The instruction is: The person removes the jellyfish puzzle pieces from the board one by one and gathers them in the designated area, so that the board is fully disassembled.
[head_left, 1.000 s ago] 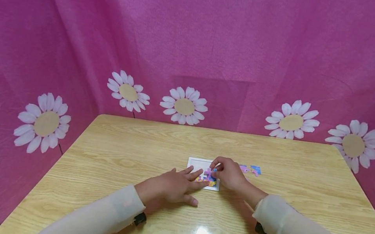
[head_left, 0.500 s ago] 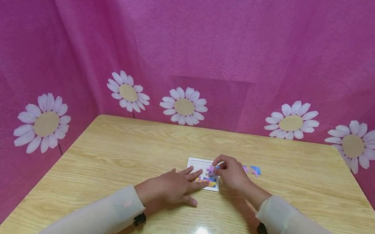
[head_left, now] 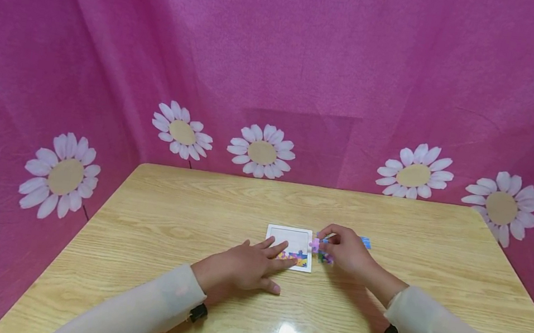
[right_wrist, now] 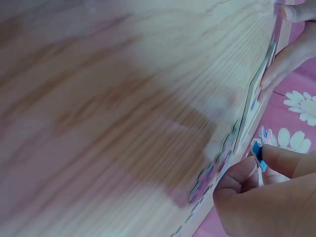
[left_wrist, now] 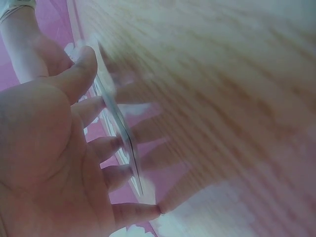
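**Piece held just R of frame, R hand nearer**

L to R: left hand (head_left: 246,265) is lying flat on the tabletop (head_left: 178,222), fingers straight and spread, tips pressing the near-L corner of the white puzzle frame (head_left: 288,233) and pinning it; nothing gripped. L wrist view is showing the same: open palm, fingers resting along the frame's edge (left_wrist: 118,123). A few coloured pcs are sitting fitted in the frame's near-R corner (head_left: 302,260); the rest of the frame interior is looking blank.

Right hand (head_left: 347,251) is pinching a small pink-purple puzzle piece (head_left: 316,245) btwn thumb and fingers, just beside the frame's R edge, outside it. R wrist view is showing a bluish piece tip (right_wrist: 257,150) nipped btwn curled fingers, frame edge close by. Loose pcs (head_left: 365,241) are lying on the tabletop past the R hand, partly hidden.

Key relation: frame is lying to the L of the held piece, near but apart; R hand is the nearer one w/ the piece, L hand only bracing. Piece orientation too small to tell.
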`<state>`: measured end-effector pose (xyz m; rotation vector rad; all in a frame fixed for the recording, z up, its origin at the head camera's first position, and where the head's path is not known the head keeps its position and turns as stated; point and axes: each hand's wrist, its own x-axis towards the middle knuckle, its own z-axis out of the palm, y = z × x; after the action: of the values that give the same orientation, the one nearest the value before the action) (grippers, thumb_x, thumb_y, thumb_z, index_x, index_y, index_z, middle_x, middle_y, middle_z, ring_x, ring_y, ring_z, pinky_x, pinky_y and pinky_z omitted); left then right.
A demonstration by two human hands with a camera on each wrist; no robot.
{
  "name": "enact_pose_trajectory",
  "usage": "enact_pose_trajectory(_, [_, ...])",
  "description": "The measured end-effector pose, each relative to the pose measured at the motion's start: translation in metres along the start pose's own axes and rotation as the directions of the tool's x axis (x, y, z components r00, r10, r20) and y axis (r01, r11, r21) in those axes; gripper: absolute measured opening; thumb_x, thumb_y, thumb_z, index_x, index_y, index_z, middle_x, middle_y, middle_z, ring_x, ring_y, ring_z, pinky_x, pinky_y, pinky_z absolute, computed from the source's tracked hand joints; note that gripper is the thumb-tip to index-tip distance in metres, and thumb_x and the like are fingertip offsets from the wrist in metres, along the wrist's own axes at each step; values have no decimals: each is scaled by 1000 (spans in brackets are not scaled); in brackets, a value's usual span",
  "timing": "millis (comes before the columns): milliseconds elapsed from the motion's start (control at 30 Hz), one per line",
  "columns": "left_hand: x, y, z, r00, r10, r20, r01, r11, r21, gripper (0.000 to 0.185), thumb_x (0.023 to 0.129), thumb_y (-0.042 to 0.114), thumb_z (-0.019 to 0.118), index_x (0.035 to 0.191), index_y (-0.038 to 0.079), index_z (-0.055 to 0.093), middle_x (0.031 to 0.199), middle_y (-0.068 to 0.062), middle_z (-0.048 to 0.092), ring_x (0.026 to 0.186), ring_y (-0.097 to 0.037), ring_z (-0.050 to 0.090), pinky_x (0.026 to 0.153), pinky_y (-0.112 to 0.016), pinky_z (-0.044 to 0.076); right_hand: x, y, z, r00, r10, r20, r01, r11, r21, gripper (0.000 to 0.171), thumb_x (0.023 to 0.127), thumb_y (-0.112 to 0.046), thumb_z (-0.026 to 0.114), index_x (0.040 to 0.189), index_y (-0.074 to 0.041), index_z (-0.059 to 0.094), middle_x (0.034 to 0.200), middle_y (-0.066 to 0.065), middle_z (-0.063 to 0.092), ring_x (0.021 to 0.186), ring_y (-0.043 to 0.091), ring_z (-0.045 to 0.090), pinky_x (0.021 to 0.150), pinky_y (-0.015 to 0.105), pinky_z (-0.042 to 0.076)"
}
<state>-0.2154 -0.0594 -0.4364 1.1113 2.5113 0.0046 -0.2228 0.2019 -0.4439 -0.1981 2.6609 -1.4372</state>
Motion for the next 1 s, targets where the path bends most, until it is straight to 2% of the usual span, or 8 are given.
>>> enact_pose_trajectory(333, [-2, 1, -1, 1000, -7, 5, 7, 1000, -12, 72, 100, 63, 50, 163, 46, 20, 174, 3, 8, 160, -30, 10, 116, -69, 27, -15, 11, -19, 1000, 21, -2, -21, 1000, 4, 14, 96, 1, 66, 110, 2, 66, 75, 7, 60, 62, 15, 54, 54, 30, 48])
enact_pose_trajectory(500, [-2, 1, 0, 1000, -3, 8, 3, 1000, -19, 73, 100, 62, 50, 163, 45, 19, 174, 3, 7, 160, -30, 9, 117, -69, 26, -22, 20, -31, 1000, 7, 3, -6, 999, -33, 14, 97, -1, 66, 111, 3, 66, 76, 7, 60, 61, 14, 49, 53, 28, 44])
enact_pose_trajectory(733, [-3, 2, -2, 1000, -2, 11, 3, 1000, -24, 73, 100, 62, 51, 163, 45, 19, 174, 4, 7, 160, -29, 8, 117, -69, 26, -32, 33, -50, 1000, 12, -3, -13, 998, -62, 15, 100, -2, 63, 113, 4, 66, 83, 12, 65, 70, 22, 58, 58, 31, 49])
enact_pose_trajectory(1000, [-3, 2, -3, 1000, -4, 8, 4, 999, -35, 72, 100, 61, 51, 163, 44, 20, 174, 4, 7, 160, -29, 8, 118, -69, 25, -40, 48, -65, 1000, -4, -22, 1, 989, -148, 15, 98, -2, 66, 113, 2, 67, 86, 9, 70, 68, 18, 55, 56, 29, 45])
